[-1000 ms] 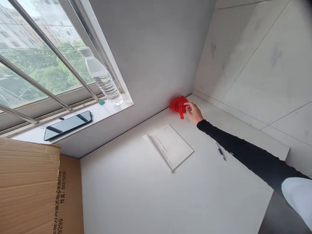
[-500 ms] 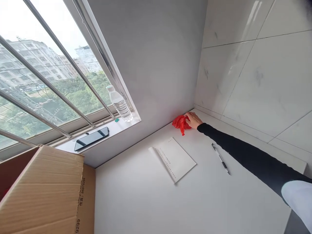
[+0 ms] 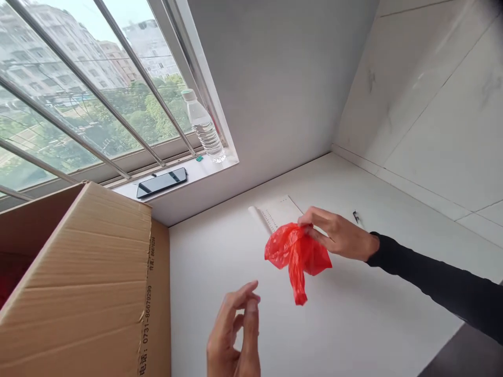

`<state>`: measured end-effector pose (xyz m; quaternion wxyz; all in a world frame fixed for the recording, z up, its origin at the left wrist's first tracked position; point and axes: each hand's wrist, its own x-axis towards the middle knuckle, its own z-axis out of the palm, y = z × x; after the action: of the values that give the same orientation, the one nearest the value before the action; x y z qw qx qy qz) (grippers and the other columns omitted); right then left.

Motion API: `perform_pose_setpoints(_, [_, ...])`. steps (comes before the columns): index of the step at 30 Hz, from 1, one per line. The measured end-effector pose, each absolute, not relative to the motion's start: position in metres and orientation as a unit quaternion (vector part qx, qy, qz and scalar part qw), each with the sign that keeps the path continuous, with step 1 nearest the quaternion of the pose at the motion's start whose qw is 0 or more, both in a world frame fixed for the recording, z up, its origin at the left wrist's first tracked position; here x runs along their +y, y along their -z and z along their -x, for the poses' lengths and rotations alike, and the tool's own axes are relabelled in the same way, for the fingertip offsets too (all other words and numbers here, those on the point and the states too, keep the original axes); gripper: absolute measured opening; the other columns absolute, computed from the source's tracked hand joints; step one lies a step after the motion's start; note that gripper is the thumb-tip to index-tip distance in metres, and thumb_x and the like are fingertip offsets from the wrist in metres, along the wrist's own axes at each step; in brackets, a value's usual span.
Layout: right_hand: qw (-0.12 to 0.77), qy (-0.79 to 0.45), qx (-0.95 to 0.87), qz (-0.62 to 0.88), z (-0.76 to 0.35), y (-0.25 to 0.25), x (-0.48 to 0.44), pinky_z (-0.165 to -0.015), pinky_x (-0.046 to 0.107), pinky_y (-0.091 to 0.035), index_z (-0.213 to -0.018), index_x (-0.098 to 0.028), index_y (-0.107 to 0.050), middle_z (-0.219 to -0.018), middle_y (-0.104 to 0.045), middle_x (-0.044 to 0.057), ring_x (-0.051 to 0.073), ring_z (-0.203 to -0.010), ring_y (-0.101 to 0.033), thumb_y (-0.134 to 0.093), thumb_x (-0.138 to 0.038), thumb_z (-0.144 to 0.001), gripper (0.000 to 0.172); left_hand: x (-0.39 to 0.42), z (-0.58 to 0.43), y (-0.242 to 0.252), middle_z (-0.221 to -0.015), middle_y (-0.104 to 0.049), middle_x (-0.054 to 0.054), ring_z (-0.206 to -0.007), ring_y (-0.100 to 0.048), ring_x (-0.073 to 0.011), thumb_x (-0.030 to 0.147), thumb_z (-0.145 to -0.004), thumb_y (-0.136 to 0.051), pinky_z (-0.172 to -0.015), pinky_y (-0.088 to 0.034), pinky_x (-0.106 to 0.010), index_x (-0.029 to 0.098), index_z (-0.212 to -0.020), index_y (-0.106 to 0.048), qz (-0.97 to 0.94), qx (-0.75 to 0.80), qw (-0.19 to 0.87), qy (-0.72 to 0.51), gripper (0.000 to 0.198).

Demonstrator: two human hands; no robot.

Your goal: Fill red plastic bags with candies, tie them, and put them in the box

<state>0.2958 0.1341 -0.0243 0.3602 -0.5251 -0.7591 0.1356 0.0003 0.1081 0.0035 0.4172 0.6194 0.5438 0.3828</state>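
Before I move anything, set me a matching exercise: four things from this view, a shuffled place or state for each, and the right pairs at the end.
Things
1. red bag
2. bottle
3. phone
4. left hand

Places and states
A. lying flat on the windowsill
B. with nothing seen in its grasp
C. held in the right hand
D. standing upright by the window, with clear liquid inside

Right pairs: 1-C, 2-D, 3-A, 4-B
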Motion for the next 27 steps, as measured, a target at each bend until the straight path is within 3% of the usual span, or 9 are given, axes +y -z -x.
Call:
perform_pose_setpoints(4, [0.330, -0.193, -0.790, 0.479, -0.254, 0.036, 0.120, -0.065, 0.028, -0.051, -0.114, -0.025, -0.057, -0.094, -0.057, 0.003, 0.014, -0.072, -0.055, -0.039, -0.023, -0.107, 0.020, 0.116, -0.024, 0.010, -0.124, -0.062, -0.008, -0.107, -0.064, -0.0247, 0.037, -0.101, -0.053, -0.074, -0.060, -0.033, 0.034, -0.123, -0.070, -0.691, 0.485, 0.403, -0.353, 0.028])
perform_pose_setpoints(6, [0.320, -0.202, -0.799, 0.467, -0.242, 0.043, 0.118, -0.064, 0.028, -0.051, -0.116, -0.024, -0.058, -0.095, -0.057, 0.004, 0.014, -0.073, -0.055, -0.039, -0.023, -0.108, 0.021, 0.119, -0.029, 0.017, -0.129, -0.059, -0.008, -0.115, -0.061, -0.0251, 0.035, -0.102, -0.051, -0.078, -0.060, -0.034, 0.036, -0.131, -0.065, -0.711, 0.477, 0.410, -0.314, 0.032])
perform_pose_setpoints(11, [0.324, -0.263, -0.782, 0.463, -0.231, 0.054, 0.114, -0.083, 0.035, -0.056, -0.123, -0.025, -0.057, -0.107, -0.063, 0.006, 0.018, -0.094, -0.062, -0.044, -0.024, -0.106, 0.021, 0.124, -0.023, 0.034, -0.101, -0.068, -0.004, -0.098, -0.063, -0.0234, 0.033, -0.102, -0.052, -0.081, -0.055, -0.037, 0.030, -0.110, -0.070, -0.708, 0.506, 0.410, -0.273, 0.020])
perform_pose_setpoints(14, [0.307, -0.271, -0.772, 0.485, -0.230, 0.059, 0.112, -0.092, 0.041, -0.055, -0.131, -0.024, -0.053, -0.115, -0.064, 0.008, 0.022, -0.105, -0.061, -0.053, -0.024, -0.102, 0.029, 0.122, -0.016, 0.040, -0.099, -0.068, -0.003, -0.096, -0.064, -0.0229, 0.035, -0.102, -0.051, -0.081, -0.054, -0.036, 0.028, -0.106, -0.068, -0.686, 0.526, 0.422, -0.274, 0.019])
perform_pose_setpoints(22, [0.283, -0.293, -0.726, 0.555, -0.243, 0.062, 0.105, -0.080, 0.038, -0.053, -0.118, -0.023, -0.061, -0.102, -0.065, 0.006, 0.020, -0.087, -0.059, -0.047, -0.021, -0.102, 0.021, 0.119, 0.025, 0.058, -0.103, -0.069, -0.006, -0.090, -0.066, -0.0229, 0.044, -0.100, -0.053, -0.066, -0.055, -0.031, 0.024, -0.098, -0.063, -0.599, 0.630, 0.392, -0.303, 0.022])
perform_pose_setpoints(25, [0.266, -0.319, -0.694, 0.588, -0.243, 0.056, 0.103, -0.086, 0.039, -0.052, -0.111, -0.024, -0.060, -0.110, -0.063, 0.006, 0.021, -0.100, -0.057, -0.052, -0.024, -0.099, 0.014, 0.117, 0.033, 0.059, -0.128, -0.064, -0.008, -0.108, -0.063, -0.0252, 0.039, -0.100, -0.052, -0.078, -0.056, -0.036, 0.027, -0.117, -0.061, -0.603, 0.631, 0.365, -0.325, 0.023])
perform_pose_setpoints(27, [0.260, -0.336, -0.689, 0.587, -0.235, 0.053, 0.106, -0.090, 0.040, -0.051, -0.111, -0.023, -0.057, -0.116, -0.062, 0.006, 0.023, -0.108, -0.055, -0.061, -0.031, -0.096, 0.018, 0.116, 0.026, 0.056, -0.146, -0.052, -0.007, -0.129, -0.052, -0.0270, 0.031, -0.099, -0.052, -0.092, -0.054, -0.040, 0.032, -0.137, -0.053, -0.673, 0.576, 0.333, -0.325, 0.038])
